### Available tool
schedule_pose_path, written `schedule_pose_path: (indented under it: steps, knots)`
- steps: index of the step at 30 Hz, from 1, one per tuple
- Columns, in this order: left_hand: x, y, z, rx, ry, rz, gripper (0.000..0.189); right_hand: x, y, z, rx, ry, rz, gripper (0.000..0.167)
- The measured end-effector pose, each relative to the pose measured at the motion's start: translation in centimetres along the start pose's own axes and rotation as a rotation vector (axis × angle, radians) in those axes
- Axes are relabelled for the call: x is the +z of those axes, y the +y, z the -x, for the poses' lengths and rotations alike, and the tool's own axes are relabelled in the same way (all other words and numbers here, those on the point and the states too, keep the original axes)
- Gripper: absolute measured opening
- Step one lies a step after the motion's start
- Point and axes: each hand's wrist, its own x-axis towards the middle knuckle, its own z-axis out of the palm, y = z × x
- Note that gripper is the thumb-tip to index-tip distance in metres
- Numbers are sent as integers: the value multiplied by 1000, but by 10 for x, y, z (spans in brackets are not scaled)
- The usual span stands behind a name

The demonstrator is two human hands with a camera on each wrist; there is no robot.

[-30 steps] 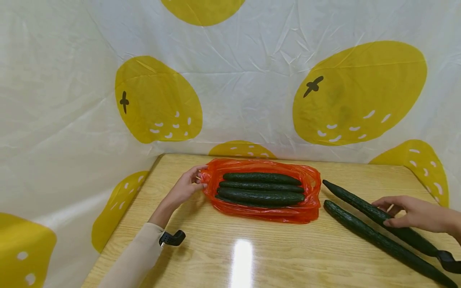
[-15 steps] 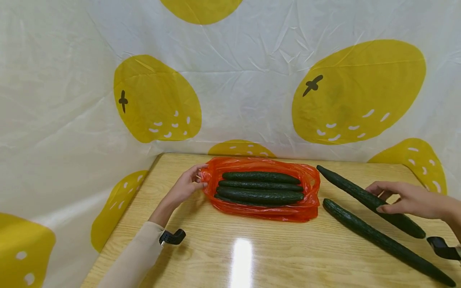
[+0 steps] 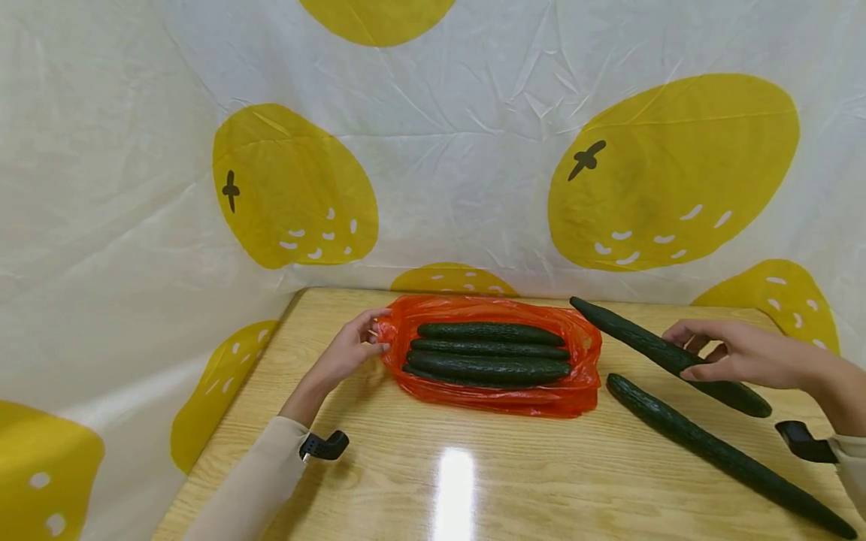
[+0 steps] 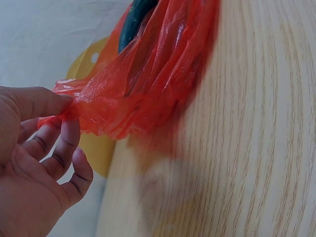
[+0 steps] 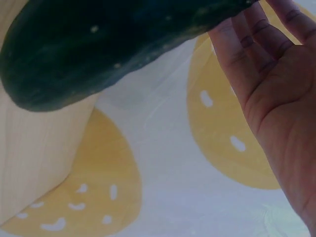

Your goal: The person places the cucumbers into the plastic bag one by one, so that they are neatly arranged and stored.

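Observation:
My left hand (image 3: 348, 347) pinches the gathered left end of a red plastic bag (image 3: 433, 396) between thumb and fingers; the left wrist view shows the thin film (image 4: 113, 106) caught at the fingertips. Several dark green cucumbers (image 3: 490, 368) lie side by side in the bag's wide opening. On the right, my right hand (image 3: 734, 353) holds another cucumber (image 3: 629, 333) by its middle, tilted, its far tip over the bag's right edge. That cucumber's thick end (image 5: 89, 54) fills the top of the right wrist view. Below it, one more cucumber (image 3: 724, 451) rests diagonally on the table.
The wooden table (image 3: 386, 481) reaches back to a white cloth (image 3: 467, 203) printed with yellow fruit, which also hangs along the left side. Black wrist camera mounts show on the left wrist (image 3: 325, 446) and the right wrist (image 3: 805, 442).
My right hand has lifted the cucumber from beside the other one and carried it left and away from me, toward the bag. The left hand and the bag have stayed in place.

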Motion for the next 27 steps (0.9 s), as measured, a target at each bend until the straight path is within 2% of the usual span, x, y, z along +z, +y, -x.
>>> schedule_pose_path:
  steps: [10, 14, 22, 27]
  knots:
    - [0, 1, 2, -8, -10, 16, 61, -2, -19, -21, -128, 58, 45, 46]
    - [0, 2, 2, -5, -10, 16, 60, -3, -27, -30, -163, 49, 46, 44]
    - [0, 4, 2, -10, -6, 9, 60, -5, -43, -47, -179, -7, 49, 41]
    - [-1, 4, 3, -7, -6, 1, 60, -3, -50, -58, -174, -4, 43, 41]
